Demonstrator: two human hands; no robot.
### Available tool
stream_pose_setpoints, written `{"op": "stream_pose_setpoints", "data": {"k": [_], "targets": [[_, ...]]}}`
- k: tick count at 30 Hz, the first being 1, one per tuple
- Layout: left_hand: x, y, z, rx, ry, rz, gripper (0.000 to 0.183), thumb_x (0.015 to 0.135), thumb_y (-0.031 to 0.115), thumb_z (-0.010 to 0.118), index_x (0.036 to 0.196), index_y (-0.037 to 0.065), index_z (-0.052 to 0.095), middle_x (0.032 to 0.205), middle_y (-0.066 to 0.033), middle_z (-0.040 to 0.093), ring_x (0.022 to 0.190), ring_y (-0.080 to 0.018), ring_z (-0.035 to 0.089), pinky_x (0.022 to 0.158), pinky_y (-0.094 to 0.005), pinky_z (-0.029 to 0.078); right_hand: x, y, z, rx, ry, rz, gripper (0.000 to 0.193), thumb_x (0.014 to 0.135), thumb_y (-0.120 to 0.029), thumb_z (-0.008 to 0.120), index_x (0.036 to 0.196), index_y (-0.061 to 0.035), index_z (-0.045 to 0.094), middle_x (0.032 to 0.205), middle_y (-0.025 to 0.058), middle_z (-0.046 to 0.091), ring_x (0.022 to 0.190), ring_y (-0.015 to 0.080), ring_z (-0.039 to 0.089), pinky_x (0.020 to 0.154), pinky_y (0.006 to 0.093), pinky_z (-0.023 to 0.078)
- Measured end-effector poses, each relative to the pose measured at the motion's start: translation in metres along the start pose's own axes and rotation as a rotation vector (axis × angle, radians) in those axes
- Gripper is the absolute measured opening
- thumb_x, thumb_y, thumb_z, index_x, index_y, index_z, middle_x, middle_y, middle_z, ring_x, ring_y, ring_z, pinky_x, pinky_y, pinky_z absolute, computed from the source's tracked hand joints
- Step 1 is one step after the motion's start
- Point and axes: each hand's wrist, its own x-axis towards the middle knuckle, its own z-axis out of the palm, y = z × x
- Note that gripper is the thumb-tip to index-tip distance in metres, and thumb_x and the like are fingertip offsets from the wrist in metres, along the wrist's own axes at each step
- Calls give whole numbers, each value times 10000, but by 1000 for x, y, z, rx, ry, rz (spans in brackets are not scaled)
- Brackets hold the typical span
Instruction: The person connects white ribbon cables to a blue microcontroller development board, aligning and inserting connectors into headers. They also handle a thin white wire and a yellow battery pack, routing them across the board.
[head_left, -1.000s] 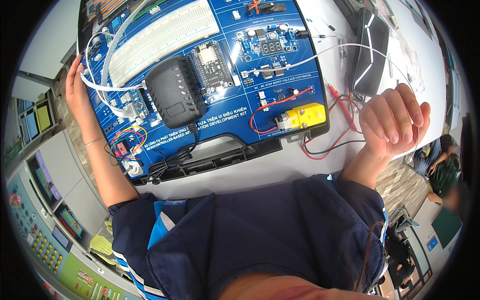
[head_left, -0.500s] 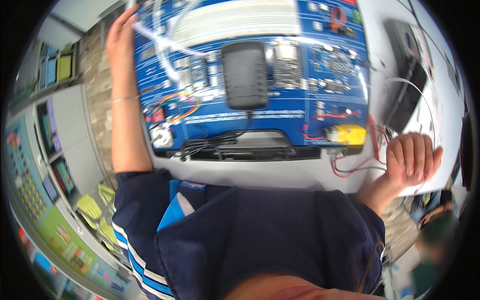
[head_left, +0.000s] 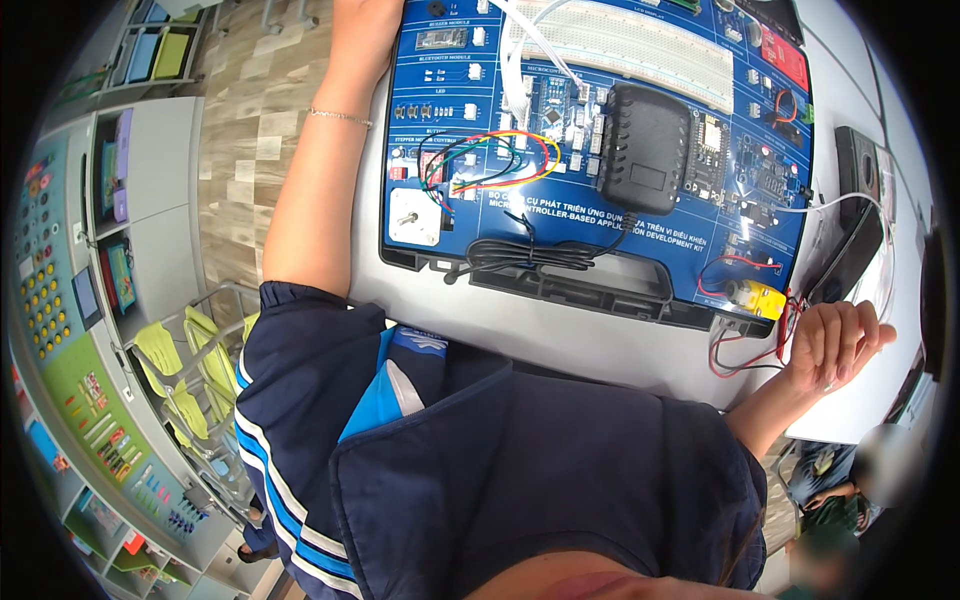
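Note:
A blue electronics kit board [head_left: 590, 225] in a black case lies on the table before me. My left hand [head_left: 367, 30] is at its far left corner; the picture's top edge cuts off the fingers, so its grip is hidden. On the table by the board's near right corner rests my right hand [head_left: 835, 345], fingers curled in loosely, nothing seen in them. Close to it are a yellow motor [head_left: 757, 299] and red and black wires [head_left: 716, 355]. A black power adapter [head_left: 645, 150] lies on the board, its coiled cable [head_left: 535, 252] at the near edge.
White cables [head_left: 516, 85] loop over the board by the breadboard [head_left: 640, 60]. Coloured jumper wires [head_left: 540, 145] arch near a stepper motor [head_left: 413, 217]. To the right lie a black device [head_left: 852, 255] and a white cable [head_left: 845, 198]. Green chairs [head_left: 205, 350] stand left; people sit at lower right.
The view has shifted and turned, so the board sits farther right and tilted. My left hand's fingers, seen earlier at the board's far left, are now out of the picture. My right hand stays curled.

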Motion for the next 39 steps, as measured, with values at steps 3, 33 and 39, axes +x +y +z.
{"op": "stream_pose_setpoints", "data": {"k": [3, 33, 39], "targets": [[-2, 3, 3, -3, 4, 16, 257, 882, 121, 547, 1110, 5, 575, 861, -16, 594, 754, -57, 520, 657, -179, 417, 0, 14, 31, 5, 30, 12, 350, 954, -323, 450, 712, -83, 529, 411, 25, 494, 265, 69, 383, 264, 167, 262], [-2, 8, 2, -54, 13, -32, 179, 882, 104, 545, 1018, 0, 598, 850, -36, 625, 734, -59, 558, 638, -176, 444, 39, 17, 11, 308, 218, -47, 272, 909, -217, 534, 751, 1, 577, 416, 0, 471, 298, 62, 388, 301, 178, 270], [-5, 16, 3, -108, 47, -63, 173, 882, 103, 547, 1009, -2, 599, 839, -30, 622, 720, -54, 563, 627, -165, 450, 44, 28, 14, 329, 204, -41, 317, 923, -262, 520, 785, 13, 596, 414, 1, 472, 295, 61, 371, 304, 177, 267]]}}
